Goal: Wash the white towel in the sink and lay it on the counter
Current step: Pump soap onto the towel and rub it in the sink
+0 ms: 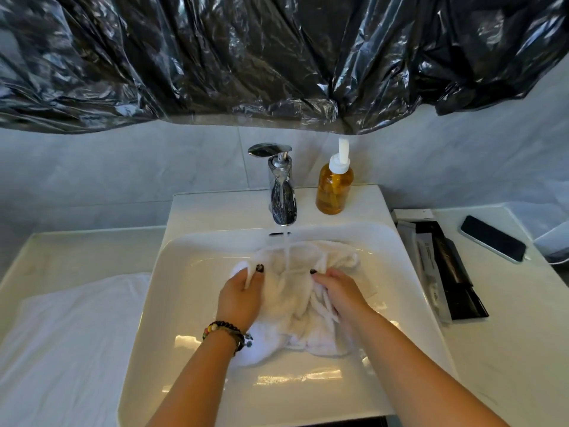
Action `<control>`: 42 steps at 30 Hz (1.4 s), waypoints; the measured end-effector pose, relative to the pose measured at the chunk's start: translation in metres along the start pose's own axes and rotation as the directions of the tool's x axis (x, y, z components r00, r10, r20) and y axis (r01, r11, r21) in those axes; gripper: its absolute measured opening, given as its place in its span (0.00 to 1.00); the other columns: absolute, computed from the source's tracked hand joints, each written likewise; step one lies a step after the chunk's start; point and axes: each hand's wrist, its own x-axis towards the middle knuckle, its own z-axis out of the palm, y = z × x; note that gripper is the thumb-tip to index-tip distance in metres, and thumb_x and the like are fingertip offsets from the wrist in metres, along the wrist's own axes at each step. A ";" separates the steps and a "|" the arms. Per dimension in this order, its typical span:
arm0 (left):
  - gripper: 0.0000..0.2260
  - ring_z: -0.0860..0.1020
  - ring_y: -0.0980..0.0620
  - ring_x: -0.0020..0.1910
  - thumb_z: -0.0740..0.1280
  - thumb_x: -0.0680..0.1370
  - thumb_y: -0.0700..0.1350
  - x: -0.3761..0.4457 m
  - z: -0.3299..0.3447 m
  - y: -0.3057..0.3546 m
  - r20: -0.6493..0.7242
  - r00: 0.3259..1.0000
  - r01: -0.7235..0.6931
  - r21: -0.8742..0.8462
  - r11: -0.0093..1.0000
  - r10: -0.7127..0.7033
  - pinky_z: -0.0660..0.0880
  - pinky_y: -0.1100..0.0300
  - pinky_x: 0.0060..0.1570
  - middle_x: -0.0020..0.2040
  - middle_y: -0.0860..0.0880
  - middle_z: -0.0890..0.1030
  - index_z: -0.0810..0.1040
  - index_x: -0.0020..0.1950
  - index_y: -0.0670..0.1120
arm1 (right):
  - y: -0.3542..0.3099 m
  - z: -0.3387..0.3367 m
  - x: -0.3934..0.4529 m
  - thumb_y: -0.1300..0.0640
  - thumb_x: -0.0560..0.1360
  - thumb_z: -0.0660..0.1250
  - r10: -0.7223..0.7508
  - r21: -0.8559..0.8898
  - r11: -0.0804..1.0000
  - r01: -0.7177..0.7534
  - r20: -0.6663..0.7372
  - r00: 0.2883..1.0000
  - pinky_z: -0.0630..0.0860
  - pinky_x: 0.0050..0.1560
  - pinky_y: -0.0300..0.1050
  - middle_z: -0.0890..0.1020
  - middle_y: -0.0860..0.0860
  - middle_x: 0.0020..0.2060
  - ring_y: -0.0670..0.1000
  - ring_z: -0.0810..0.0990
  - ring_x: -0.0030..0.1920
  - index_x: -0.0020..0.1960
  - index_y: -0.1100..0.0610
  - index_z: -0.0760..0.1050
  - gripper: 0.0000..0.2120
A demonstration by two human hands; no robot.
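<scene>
Two bare forearms reach in from the near edge over the sink (191,272), the left one wearing a beaded bracelet (226,332) at the wrist. Down in the basin lies the towel (292,303), white, wet and bunched into folds, spreading from the near side of the bowl up to just under the spout. The left hand (243,295) grips the towel's left edge, fingers curled over a fold so that a white lump of cloth pokes out above the knuckles. The right hand (337,291) holds the right side, its fingers dug down into the wrinkles and closed around a gathered ridge. The two hands are near each other with a stretch of towel between them, and a thin stream of water (287,251) falls onto the cloth in that gap. To the left, a second white cloth (70,334) lies spread flat on the counter (508,334). To the right of the sink, dark flat packets (443,266) lie in a stack beside the rim, and a phone (492,237) rests face up farther right. Behind the basin stands the chrome tap (281,186), with an amber pump bottle (334,186) just beside it on the ledge. Above the pale wall tiles (123,167), crinkled black plastic sheeting (246,57) hangs across the whole width.
</scene>
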 end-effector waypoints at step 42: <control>0.56 0.42 0.44 0.79 0.68 0.67 0.70 0.006 -0.008 -0.034 0.535 0.845 -0.499 0.796 0.342 -0.012 0.47 0.38 0.74 0.80 0.49 0.40 0.35 0.79 0.51 | -0.009 -0.013 0.012 0.45 0.63 0.78 0.049 -0.906 -0.096 0.412 0.409 0.911 0.47 0.72 0.70 0.44 0.50 0.78 0.57 0.42 0.78 0.79 0.45 0.45 0.56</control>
